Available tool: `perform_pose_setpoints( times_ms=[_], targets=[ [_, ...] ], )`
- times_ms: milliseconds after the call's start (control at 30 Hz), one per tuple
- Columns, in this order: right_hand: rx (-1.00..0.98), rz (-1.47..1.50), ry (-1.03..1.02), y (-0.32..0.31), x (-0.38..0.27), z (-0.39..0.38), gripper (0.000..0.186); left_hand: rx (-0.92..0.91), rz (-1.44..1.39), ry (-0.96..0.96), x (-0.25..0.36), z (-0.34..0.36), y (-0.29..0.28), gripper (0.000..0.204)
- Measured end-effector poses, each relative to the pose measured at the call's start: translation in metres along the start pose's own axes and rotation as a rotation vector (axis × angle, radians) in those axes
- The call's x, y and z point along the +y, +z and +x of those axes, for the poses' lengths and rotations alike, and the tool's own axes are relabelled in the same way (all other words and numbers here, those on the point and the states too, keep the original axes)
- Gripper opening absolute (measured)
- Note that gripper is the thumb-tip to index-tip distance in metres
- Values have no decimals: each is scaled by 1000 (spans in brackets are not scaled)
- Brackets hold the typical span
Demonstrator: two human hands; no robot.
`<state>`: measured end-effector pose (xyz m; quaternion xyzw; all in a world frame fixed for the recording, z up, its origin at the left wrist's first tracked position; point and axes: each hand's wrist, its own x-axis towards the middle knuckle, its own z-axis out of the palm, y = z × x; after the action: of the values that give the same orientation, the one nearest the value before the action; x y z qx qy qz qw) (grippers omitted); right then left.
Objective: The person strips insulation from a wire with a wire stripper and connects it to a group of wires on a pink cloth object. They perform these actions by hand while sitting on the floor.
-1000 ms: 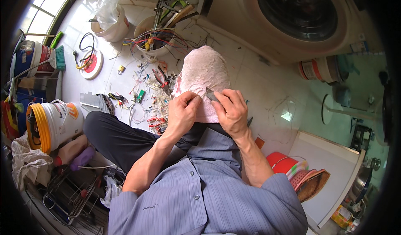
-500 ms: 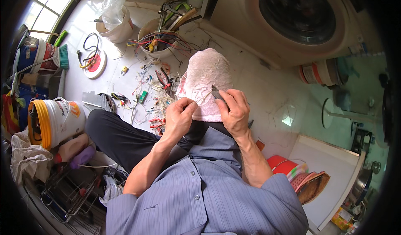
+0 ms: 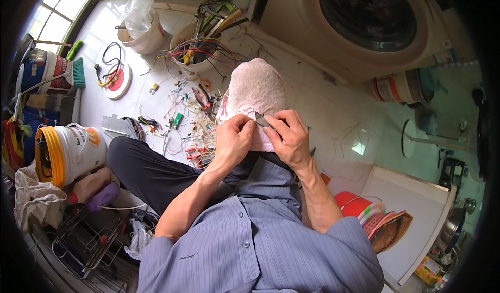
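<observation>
Brought left hand (image 3: 233,139), pinched, contents unclear, nearer right hand (image 3: 291,139) since the earlier frame; pinches flat grey metal blade (image 3: 261,120) in the latter, mid-frame over pink towelling cloth (image 3: 256,84), probably padding.

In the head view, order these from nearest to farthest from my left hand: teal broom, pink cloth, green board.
From your left hand:
1. Pink cloth, just ahead
2. Green board, left, on the floor
3. Teal broom, far left
</observation>
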<state>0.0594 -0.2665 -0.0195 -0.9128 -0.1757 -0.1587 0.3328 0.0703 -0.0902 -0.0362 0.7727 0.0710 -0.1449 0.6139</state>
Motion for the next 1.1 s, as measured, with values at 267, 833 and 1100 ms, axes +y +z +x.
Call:
perform_pose_setpoints(
  times_ms=[267, 833, 1100],
  targets=[
    [-7, -14, 19, 2, -2, 0, 30, 13, 44, 28, -1, -9, -6, 19],
    [-29, 253, 265, -13, -6, 2, 32, -103, -361, -193, -6, -38, -38, 18],
    [-249, 1078, 1001, -22, -21, 7, 37, -170, -421, -126, 1, -40, -35, 19]
  ],
)
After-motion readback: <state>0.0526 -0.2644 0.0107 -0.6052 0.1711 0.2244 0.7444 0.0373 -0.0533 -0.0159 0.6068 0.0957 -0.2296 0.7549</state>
